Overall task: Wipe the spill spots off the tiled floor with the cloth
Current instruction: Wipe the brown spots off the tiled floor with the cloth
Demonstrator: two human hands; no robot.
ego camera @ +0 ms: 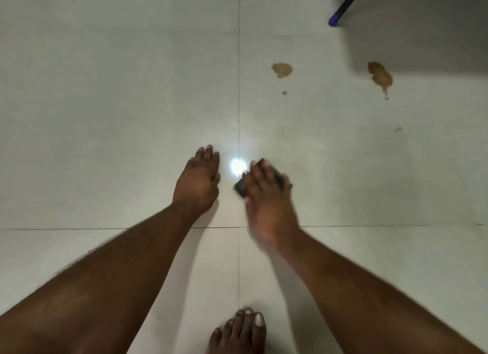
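Observation:
My right hand (268,195) presses flat on a dark cloth (240,188) on the pale tiled floor (118,102), and only the cloth's edges show beside my fingers. The hand is blurred. My left hand (197,180) rests on the floor just left of it, fingers together, holding nothing. Two brown spill spots lie farther away to the right: one (282,70) with a small drop (284,92) below it, another (380,75) near the shadow's edge. A faint smudge (398,129) sits right of them.
A black pole with a blue tip (335,19) touches the floor at the top right, beside a dark shadowed area (422,31). A bright light reflection (238,166) shines between my hands. My bare foot (239,332) stands at the bottom centre.

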